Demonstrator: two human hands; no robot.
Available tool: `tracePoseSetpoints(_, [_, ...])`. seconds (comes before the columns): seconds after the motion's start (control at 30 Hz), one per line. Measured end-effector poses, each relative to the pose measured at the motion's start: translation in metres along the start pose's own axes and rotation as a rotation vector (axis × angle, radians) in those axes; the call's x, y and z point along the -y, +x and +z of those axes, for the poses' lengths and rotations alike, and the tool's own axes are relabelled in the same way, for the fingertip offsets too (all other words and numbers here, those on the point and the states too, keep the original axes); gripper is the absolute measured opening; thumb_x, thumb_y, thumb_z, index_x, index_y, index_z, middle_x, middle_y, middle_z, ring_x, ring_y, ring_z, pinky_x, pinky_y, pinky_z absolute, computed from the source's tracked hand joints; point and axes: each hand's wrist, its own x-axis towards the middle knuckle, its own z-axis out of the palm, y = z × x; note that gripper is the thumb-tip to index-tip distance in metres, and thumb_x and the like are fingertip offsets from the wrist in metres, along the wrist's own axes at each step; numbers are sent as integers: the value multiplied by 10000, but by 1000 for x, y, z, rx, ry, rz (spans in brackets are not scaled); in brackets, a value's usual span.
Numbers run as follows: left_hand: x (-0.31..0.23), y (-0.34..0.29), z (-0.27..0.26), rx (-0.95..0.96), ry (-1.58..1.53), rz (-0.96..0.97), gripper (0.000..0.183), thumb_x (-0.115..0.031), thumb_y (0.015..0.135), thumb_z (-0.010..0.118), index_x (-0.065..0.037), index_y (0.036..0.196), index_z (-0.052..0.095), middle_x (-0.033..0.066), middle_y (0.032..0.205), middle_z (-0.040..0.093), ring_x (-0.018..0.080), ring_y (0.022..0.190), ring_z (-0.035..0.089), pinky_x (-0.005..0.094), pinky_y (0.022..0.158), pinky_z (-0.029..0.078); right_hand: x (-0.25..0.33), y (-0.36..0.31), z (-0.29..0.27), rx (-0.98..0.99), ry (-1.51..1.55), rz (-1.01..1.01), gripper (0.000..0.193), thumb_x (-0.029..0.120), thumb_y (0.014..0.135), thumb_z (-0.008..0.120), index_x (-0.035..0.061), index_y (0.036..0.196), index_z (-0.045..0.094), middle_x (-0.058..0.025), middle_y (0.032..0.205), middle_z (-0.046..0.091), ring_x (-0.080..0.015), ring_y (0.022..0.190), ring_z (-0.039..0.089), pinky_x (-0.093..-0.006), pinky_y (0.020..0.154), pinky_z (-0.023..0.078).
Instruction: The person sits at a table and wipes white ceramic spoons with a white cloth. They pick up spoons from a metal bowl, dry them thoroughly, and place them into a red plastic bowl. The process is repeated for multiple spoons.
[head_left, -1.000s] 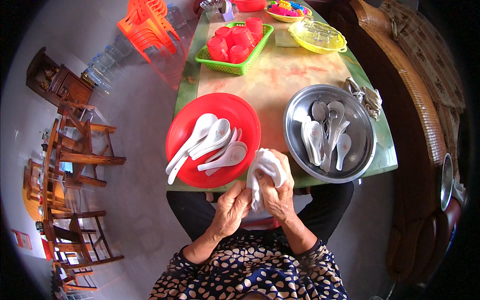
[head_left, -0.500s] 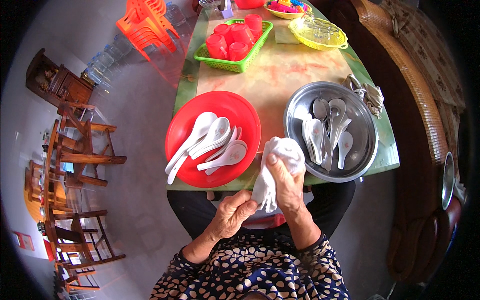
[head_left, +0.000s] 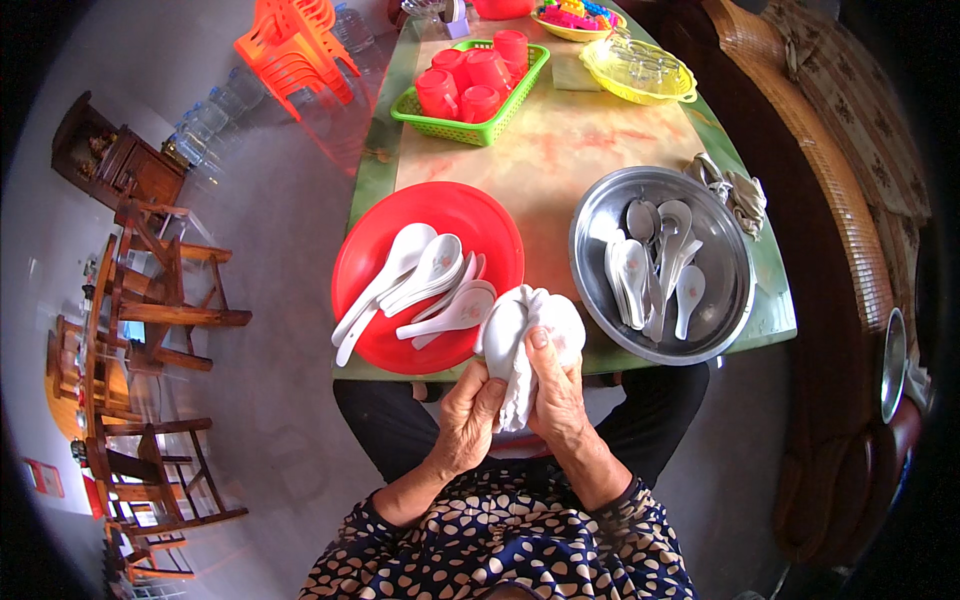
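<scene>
at the far left we are seeing dark brown wooden chairs [head_left: 185,317]. on the long marble-patterned surface [head_left: 550,200], a round red plastic basin [head_left: 487,232] is holding white ceramic spoons [head_left: 468,306], and behind it a rectangular green plastic basket [head_left: 452,129] is carrying upturned-looking red plastic cups [head_left: 487,70].

between the basins, at the surface's near edge, our left hand [head_left: 468,408] is pinching the lower left of a soft white cloth [head_left: 517,385], its grip narrow; we cannot tell whether a handle is lying beneath. beside the cloth's folds, between our hands, we are making out what seems to be a rounded white spoon bowl [head_left: 568,325]. our right hand [head_left: 560,400] is holding cloth and bowl together, thumb on top.

farther right, a round silver metal basin [head_left: 727,305] is holding more pale spoons [head_left: 630,272].

we are judging this to be the wiping step, with the spoon not yet laid down. the next move is calling, we are thinking, for a firm hold below while the cloth is rubbing the bowl.
</scene>
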Motion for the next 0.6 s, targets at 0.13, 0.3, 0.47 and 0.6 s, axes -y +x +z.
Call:
tracePoseSetpoints(0.13, [-2,4,-9,3,3,33,210,-235,1004,419,-48,982,512,-39,748,501,16,639,407,184,556,353,-8,-11,-10,78,-20,12,414,254,913,590,5,1222,471,-57,1011,589,-112,893,564,-268,772,478])
tracePoseSetpoints(0.3, [-6,9,-6,9,60,-13,314,-276,1006,404,-28,1155,528,17,908,594,72,849,504,226,756,418,-16,-15,-21,47,-192,-86,317,169,843,682,5,1067,530,-57,992,589,-106,877,551,-265,776,473])
tracePoseSetpoints(0.47, [-20,16,0,17,172,-66,286,-245,995,446,-5,1137,509,28,817,561,73,756,486,236,681,421,-5,-5,-24,22,-197,-58,322,58,774,721,34,1037,539,-63,973,605,-148,867,595,-297,783,508])
tracePoseSetpoints(0.6, [-19,5,-12,-48,232,-48,323,-248,939,555,2,1135,499,84,1068,507,144,824,528,255,691,447,15,2,-25,72,-144,-46,358,115,810,686,-30,1095,526,-145,916,632,-197,716,639,-298,668,539])
